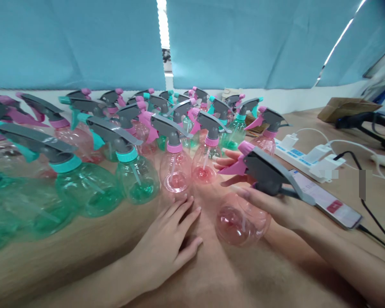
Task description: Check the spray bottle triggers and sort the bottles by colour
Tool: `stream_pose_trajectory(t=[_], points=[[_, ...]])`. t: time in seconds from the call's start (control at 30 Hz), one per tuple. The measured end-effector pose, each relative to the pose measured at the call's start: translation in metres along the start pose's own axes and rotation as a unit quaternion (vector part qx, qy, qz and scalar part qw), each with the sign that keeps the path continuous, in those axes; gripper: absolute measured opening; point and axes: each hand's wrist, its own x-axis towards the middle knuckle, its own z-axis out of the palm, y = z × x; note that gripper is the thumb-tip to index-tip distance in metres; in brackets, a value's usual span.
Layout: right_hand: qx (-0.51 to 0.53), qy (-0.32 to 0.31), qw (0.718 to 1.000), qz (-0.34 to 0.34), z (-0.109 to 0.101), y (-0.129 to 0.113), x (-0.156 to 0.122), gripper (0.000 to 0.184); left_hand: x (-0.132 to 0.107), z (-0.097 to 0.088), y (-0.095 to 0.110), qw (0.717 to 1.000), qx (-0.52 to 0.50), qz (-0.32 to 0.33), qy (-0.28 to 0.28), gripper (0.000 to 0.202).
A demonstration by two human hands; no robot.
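Note:
My left hand (171, 233) lies flat on the tabletop, fingers stretched out towards a pink spray bottle (176, 171). Round the neck of another pink spray bottle (240, 222) is my right hand (276, 205), its fingers showing behind the pink trigger and its thumb on the near side. This bottle has a grey spray head with a pink nozzle and looks slightly tilted; I cannot tell whether its base touches the table. A green spray bottle (137, 184) with a turquoise collar stands left of the nearest pink one.
Several more pink and green spray bottles (90, 188) crowd the left and back. At right are a white power strip (300, 160) with plugs, a lit phone (327, 199) on a cable, and a cardboard box (346, 109). Blue blinds (83, 42) hang behind.

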Motion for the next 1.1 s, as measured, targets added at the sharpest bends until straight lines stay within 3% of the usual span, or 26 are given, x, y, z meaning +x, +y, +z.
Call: stream_pose_trajectory(t=[0.27, 0.43, 0.57, 0.73, 0.87, 1.1], points=[[-0.027, -0.005, 1.0, 0.015, 0.004, 0.005, -0.003, 0.009, 0.0, 0.004, -0.003, 1.0, 0.003, 0.005, 0.011, 0.051], [0.062, -0.073, 0.995, 0.022, 0.008, -0.002, -0.001, 0.004, 0.001, 0.001, -0.001, 1.0, 0.003, 0.001, -0.007, 0.051], [0.064, -0.059, 0.995, 0.052, 0.007, -0.005, -0.005, 0.009, 0.001, -0.001, 0.0, 1.0, 0.005, 0.003, -0.002, 0.05], [0.0, -0.011, 0.998, 0.058, 0.001, -0.008, -0.011, 0.027, -0.001, 0.008, -0.005, 1.0, -0.001, 0.01, 0.024, 0.05], [0.027, -0.055, 0.993, 0.097, -0.002, -0.009, -0.012, 0.022, -0.003, 0.016, -0.009, 0.999, 0.005, 0.018, 0.046, 0.05], [-0.037, -0.033, 0.997, 0.055, -0.004, -0.011, -0.01, 0.024, -0.002, 0.012, -0.008, 0.999, 0.0, 0.019, 0.037, 0.049]])
